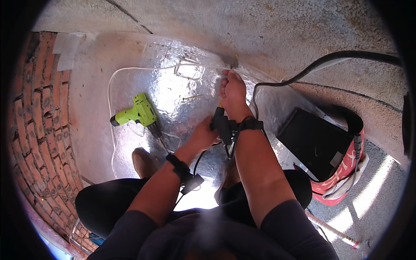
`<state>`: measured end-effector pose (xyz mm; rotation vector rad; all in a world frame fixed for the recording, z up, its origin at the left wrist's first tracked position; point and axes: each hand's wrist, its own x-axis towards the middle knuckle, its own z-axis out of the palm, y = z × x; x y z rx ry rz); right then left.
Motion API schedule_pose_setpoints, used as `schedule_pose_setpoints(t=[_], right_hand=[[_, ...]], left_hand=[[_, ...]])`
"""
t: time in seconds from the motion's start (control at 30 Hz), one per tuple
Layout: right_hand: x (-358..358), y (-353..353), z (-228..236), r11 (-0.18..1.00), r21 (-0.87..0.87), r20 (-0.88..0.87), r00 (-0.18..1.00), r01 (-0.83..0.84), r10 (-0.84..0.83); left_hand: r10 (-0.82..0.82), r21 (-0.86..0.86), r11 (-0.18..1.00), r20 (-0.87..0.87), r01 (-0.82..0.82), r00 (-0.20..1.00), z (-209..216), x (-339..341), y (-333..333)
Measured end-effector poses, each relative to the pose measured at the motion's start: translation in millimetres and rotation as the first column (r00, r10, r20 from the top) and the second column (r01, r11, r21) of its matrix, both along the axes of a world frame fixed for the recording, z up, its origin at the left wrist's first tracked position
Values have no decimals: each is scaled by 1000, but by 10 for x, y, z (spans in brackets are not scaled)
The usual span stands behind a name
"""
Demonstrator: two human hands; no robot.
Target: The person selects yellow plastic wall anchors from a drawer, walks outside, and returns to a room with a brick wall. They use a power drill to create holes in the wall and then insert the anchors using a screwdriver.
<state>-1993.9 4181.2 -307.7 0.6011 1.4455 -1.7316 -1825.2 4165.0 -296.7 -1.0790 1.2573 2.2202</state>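
My right hand (234,90) is raised to the foot of the rough wall, fingers curled together around something small that I cannot make out. Just beyond its fingertips, a yellow piece (235,61) stands against the wall. Below it, my left hand (203,135) is closed around a tool with a black and yellow handle (219,113); its working end is hidden behind my right hand and wrist. To the left lies a lime-green cordless drill (138,112) with a long bit. A thin brass-coloured rod or screw (193,98) rests between the drill and my right hand.
Shiny foil-like sheeting (167,97) covers the ground, with a white cable (111,99) curving across it. A black hose (316,65) arches in from the right. Nearby stands a red patterned bag (333,189) with a black panel (315,143). A brick wall (41,117) rises at left.
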Motion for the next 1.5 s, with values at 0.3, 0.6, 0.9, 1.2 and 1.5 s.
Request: schedule_pose_setpoints(t=[0.3, 0.6, 0.9, 1.2, 1.5], right_hand=[[-39, 34, -44, 996, -13, 14, 996, 84, -84], [-20, -25, -59, 997, -14, 24, 997, 73, -73], [-66, 1, -54, 994, -55, 83, 993, 90, -86], [-109, -3, -75, 992, -70, 94, 991, 107, -100], [-42, 9, -102, 996, -1, -26, 996, 91, -91]], left_hand=[[-309, -624, 692, 199, 363, 930, 265, -115, -62], [-114, -272, 954, 47, 123, 992, -16, 21, -72], [155, 298, 943, 6, -150, 988, -5, 5, -179], [73, 152, 986, -51, -64, 996, 126, -17, -185], [-185, -558, 791, 173, 251, 967, 323, -152, -83]])
